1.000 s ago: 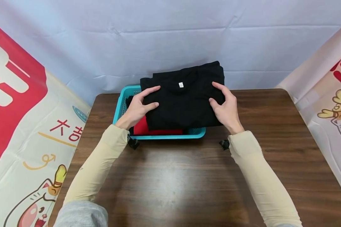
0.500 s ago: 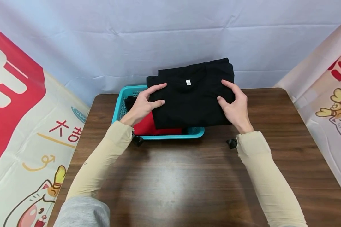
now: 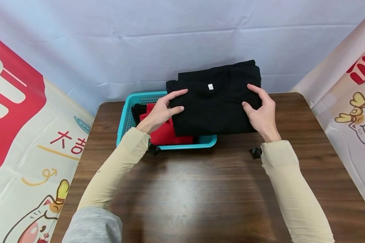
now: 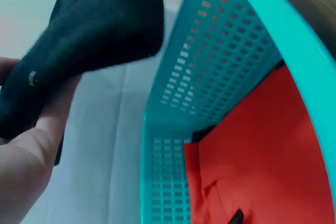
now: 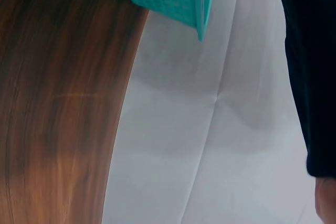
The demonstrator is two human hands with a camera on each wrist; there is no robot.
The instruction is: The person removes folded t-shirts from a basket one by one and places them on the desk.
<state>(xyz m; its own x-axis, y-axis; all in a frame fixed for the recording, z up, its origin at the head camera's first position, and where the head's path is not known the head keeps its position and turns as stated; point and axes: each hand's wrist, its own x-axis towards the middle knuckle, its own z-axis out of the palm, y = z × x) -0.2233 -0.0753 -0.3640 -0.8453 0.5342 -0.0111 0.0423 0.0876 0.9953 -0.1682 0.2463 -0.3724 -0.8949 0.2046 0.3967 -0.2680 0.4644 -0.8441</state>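
Observation:
A folded black shirt (image 3: pixel 216 111) with a white neck label is held up in the head view, overlapping the right part of a turquoise basket (image 3: pixel 185 147). My left hand (image 3: pixel 161 113) grips its left side, thumb and index finger on top and the other fingers hidden beneath. On the opposite side my right hand (image 3: pixel 261 114) holds it the same way. The left wrist view has the shirt (image 4: pixel 105 30) lifted beside the basket wall. At the right wrist view's edge, only a dark strip of shirt (image 5: pixel 315 66) and a bit of hand (image 5: pixel 326 200) show.
Inside the basket lie a folded red garment (image 3: pixel 162 133) and some black cloth (image 3: pixel 138 113). The basket stands at the back of a brown wooden table (image 3: pixel 176 195). A pale curtain (image 3: pixel 158 50) hangs behind, with printed cloths at both sides.
Both hands have carried the black shirt to the right and slightly back. More of the red garment and the basket's left part now shows; the basket stays in place.

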